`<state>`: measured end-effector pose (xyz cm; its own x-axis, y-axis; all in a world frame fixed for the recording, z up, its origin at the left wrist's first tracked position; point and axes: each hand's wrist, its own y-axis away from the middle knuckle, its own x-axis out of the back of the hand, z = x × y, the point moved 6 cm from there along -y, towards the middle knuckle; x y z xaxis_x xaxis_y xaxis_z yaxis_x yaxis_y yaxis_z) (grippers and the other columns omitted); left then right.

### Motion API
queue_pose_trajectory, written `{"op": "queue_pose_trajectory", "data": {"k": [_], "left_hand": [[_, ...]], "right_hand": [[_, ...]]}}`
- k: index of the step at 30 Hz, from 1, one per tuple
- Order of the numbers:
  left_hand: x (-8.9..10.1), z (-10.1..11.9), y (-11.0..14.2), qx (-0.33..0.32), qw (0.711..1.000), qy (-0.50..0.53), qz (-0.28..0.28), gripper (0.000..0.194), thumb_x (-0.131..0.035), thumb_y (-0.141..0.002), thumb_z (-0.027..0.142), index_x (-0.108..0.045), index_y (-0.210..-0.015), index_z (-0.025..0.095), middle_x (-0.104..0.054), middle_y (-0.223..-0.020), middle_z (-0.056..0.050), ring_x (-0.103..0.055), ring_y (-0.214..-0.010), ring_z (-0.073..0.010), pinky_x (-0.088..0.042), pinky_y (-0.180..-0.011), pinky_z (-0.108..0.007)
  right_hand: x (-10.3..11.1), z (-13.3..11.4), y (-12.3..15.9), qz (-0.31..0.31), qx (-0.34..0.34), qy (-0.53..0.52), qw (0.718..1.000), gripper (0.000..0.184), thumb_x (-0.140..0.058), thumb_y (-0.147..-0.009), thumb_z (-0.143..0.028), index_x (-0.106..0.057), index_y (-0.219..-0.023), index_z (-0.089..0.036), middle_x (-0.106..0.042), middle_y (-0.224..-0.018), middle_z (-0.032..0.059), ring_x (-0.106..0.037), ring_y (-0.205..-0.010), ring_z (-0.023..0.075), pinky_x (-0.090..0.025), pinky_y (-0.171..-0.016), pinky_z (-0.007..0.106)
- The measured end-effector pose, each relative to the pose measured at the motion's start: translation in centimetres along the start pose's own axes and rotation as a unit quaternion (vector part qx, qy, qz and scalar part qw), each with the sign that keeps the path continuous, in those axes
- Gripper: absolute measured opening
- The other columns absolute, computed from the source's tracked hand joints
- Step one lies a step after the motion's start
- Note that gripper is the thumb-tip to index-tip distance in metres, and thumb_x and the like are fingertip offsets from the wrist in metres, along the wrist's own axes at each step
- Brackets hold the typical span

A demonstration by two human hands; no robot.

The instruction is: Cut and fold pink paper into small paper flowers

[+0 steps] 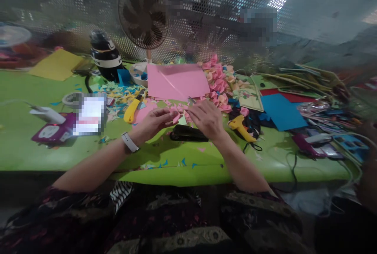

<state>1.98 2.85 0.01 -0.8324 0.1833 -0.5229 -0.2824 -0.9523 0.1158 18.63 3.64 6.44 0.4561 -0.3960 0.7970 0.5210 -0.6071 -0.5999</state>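
My left hand [154, 122], with a white watch on its wrist, pinches a small piece of pink paper [176, 118] over the green table. Close on its right, my right hand [206, 117] has its fingers curled beside the same piece. A small greyish metal tip [191, 100] shows above these fingers, but what tool it belongs to I cannot make out. Below the hands lies a black stapler [188, 133]. Behind them is a large pink sheet [178, 81] with pink scraps along its near edge. Folded pink paper flowers [219, 86] are heaped to its right.
A yellow utility knife [132, 109] lies among paper scraps at left, near a lit phone [90, 114] and a purple power strip [54, 130]. A yellow glue gun [243, 128] and blue sheet [282, 112] are at right. A fan [143, 14] and dark bottle [106, 57] stand behind.
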Motion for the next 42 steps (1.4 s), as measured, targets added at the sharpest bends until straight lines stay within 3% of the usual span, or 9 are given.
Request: {"op": "queue_pose_trajectory", "data": {"k": [5,13,18,20,23,27,30,35,42], "left_hand": [[-0.5,-0.4,0.1,-0.023,0.998,0.05,-0.01,0.023,-0.09,-0.066,0.025,-0.075,-0.081,0.017,-0.076,-0.089,-0.001,-0.071,-0.085,-0.0115,-0.056,-0.086,-0.027],[-0.4,0.6,0.3,-0.081,0.996,0.03,0.017,0.023,-0.09,-0.066,0.03,-0.077,-0.081,0.018,-0.076,-0.086,-0.002,-0.069,-0.081,-0.0108,-0.055,-0.085,-0.027],[0.5,0.9,-0.2,-0.099,0.993,-0.025,0.055,0.02,-0.088,-0.068,0.031,-0.077,-0.077,0.018,-0.076,-0.084,-0.002,-0.067,-0.077,-0.0096,-0.053,-0.079,-0.023],[0.7,0.9,-0.3,-0.102,0.992,-0.049,0.056,0.018,-0.087,-0.07,0.031,-0.078,-0.079,0.018,-0.075,-0.083,-0.003,-0.066,-0.075,-0.0097,-0.052,-0.076,-0.023],[0.7,1.0,-0.1,-0.11,0.99,-0.081,0.042,0.018,-0.085,-0.073,0.032,-0.079,-0.083,0.019,-0.075,-0.083,-0.003,-0.065,-0.074,-0.0103,-0.052,-0.074,-0.023],[0.3,1.3,0.2,-0.125,0.985,-0.113,0.033,0.017,-0.083,-0.075,0.03,-0.08,-0.086,0.018,-0.076,-0.085,-0.005,-0.065,-0.077,-0.0119,-0.052,-0.075,-0.024],[0.0,1.7,0.5,-0.138,0.984,-0.107,0.045,0.017,-0.084,-0.074,0.029,-0.08,-0.086,0.019,-0.077,-0.091,-0.006,-0.067,-0.082,-0.0135,-0.053,-0.08,-0.026],[0.0,1.5,0.3,-0.126,0.988,-0.066,0.053,0.022,-0.087,-0.069,0.033,-0.079,-0.086,0.02,-0.076,-0.088,-0.004,-0.067,-0.078,-0.0137,-0.055,-0.077,-0.028],[-0.2,1.9,0.7,-0.175,0.978,-0.095,0.06,0.034,-0.086,-0.069,0.032,-0.077,-0.099,0.019,-0.07,-0.075,0.0,-0.061,-0.07,-0.0105,-0.051,-0.07,-0.024]], "right_hand": [[0.1,-2.8,0.9,0.045,0.096,0.07,0.992,0.02,-0.055,-0.098,-0.019,-0.074,-0.101,-0.025,-0.072,-0.097,0.0063,-0.061,-0.091,0.0224,-0.045,-0.081,0.039],[-0.2,-3.6,0.8,0.046,0.088,0.009,0.995,0.022,-0.059,-0.094,-0.025,-0.072,-0.111,-0.025,-0.073,-0.115,0.0069,-0.064,-0.1,0.0244,-0.049,-0.087,0.042],[0.6,-1.9,0.4,0.076,-0.037,-0.132,0.988,0.019,-0.059,-0.093,-0.029,-0.071,-0.106,-0.025,-0.071,-0.105,0.008,-0.065,-0.097,0.0238,-0.053,-0.088,0.043],[0.6,-0.8,0.4,0.066,-0.124,-0.209,0.968,0.02,-0.064,-0.089,-0.036,-0.069,-0.103,-0.023,-0.07,-0.096,0.0074,-0.065,-0.085,0.0213,-0.055,-0.078,0.039],[-0.5,-0.2,0.4,-0.041,-0.213,-0.356,0.909,0.024,-0.067,-0.084,-0.042,-0.067,-0.093,-0.02,-0.068,-0.079,0.0033,-0.061,-0.065,0.015,-0.052,-0.061,0.03],[-1.9,-0.9,0.8,-0.153,-0.265,-0.481,0.822,0.022,-0.069,-0.081,-0.04,-0.067,-0.082,-0.018,-0.068,-0.067,0.0004,-0.058,-0.052,0.0108,-0.049,-0.051,0.025],[-2.6,-1.2,1.0,-0.154,-0.295,-0.525,0.783,0.023,-0.073,-0.076,-0.04,-0.067,-0.08,-0.018,-0.07,-0.066,-0.0001,-0.058,-0.048,0.0091,-0.048,-0.049,0.023],[-3.2,-1.5,1.2,-0.129,-0.312,-0.568,0.751,0.029,-0.075,-0.075,-0.046,-0.068,-0.082,-0.019,-0.073,-0.072,0.0012,-0.064,-0.051,0.0101,-0.049,-0.048,0.022],[-3.1,-1.9,1.2,-0.14,-0.287,-0.553,0.769,0.023,-0.07,-0.08,-0.041,-0.069,-0.087,-0.019,-0.074,-0.078,0.0022,-0.067,-0.058,0.0108,-0.052,-0.055,0.022]]}}
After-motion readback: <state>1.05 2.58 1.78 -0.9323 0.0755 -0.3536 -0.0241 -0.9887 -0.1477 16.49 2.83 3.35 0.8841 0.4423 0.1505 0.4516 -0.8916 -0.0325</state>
